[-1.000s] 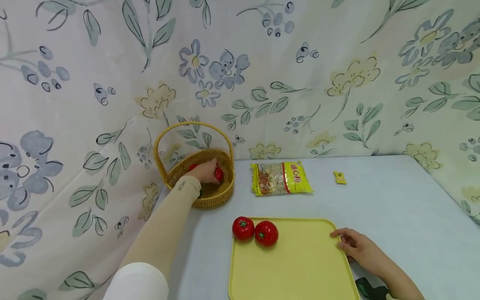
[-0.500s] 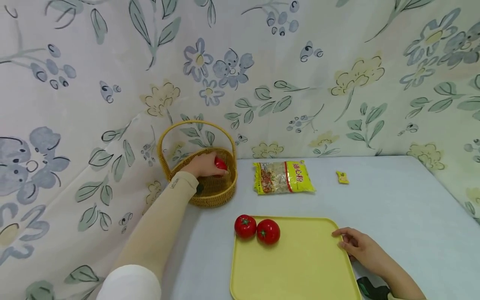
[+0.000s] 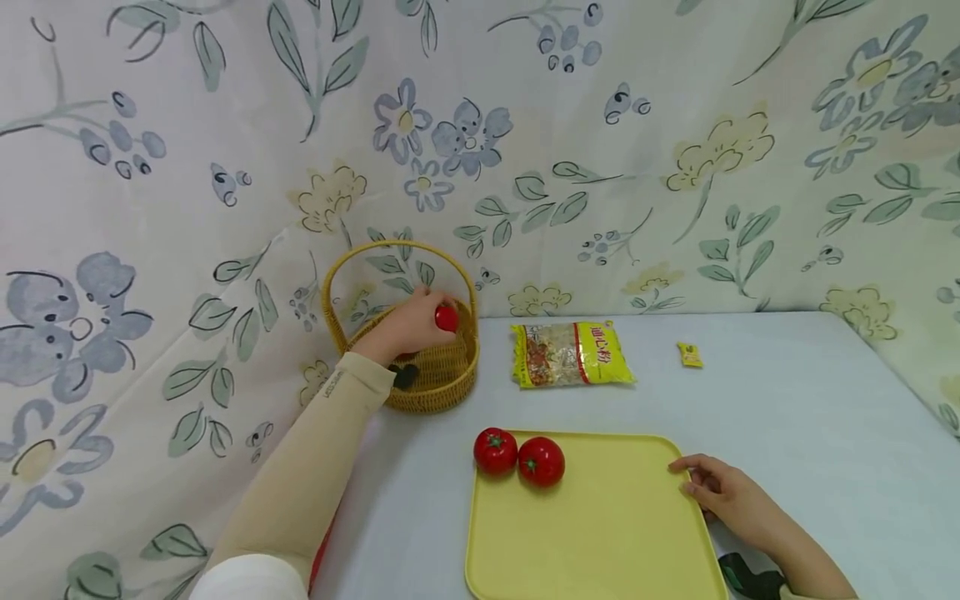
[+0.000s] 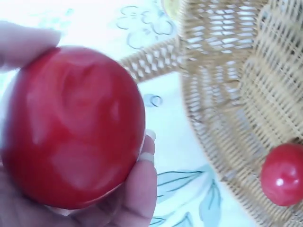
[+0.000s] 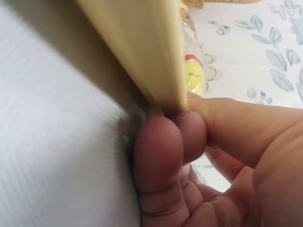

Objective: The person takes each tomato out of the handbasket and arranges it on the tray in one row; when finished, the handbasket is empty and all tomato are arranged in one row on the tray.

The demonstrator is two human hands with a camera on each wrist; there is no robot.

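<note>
In the head view my left hand (image 3: 411, 323) is over the wicker basket (image 3: 433, 402), gripping a red tomato (image 3: 447, 317). The left wrist view shows that tomato (image 4: 75, 127) large, with fingers and thumb around it. Another tomato (image 4: 284, 175) lies inside the basket there. My right hand (image 3: 731, 497) pinches the right rim of the yellow tray (image 3: 592, 533); in the right wrist view the fingertips meet at the tray's edge (image 5: 156, 56). Two tomatoes, one at the corner (image 3: 495, 452) and one beside it (image 3: 542, 462), sit at the tray's far left.
Behind the tray lies a yellow food packet (image 3: 573, 356), and a small yellow sachet (image 3: 690, 355) is to its right. The basket's tall handle (image 3: 401, 243) arches over its opening. A floral cloth (image 3: 637, 167) hangs behind the white table (image 3: 817, 417).
My left hand has lifted the tomato from inside the basket to about rim height. My right hand stays at the tray's edge. The head view has shifted slightly.
</note>
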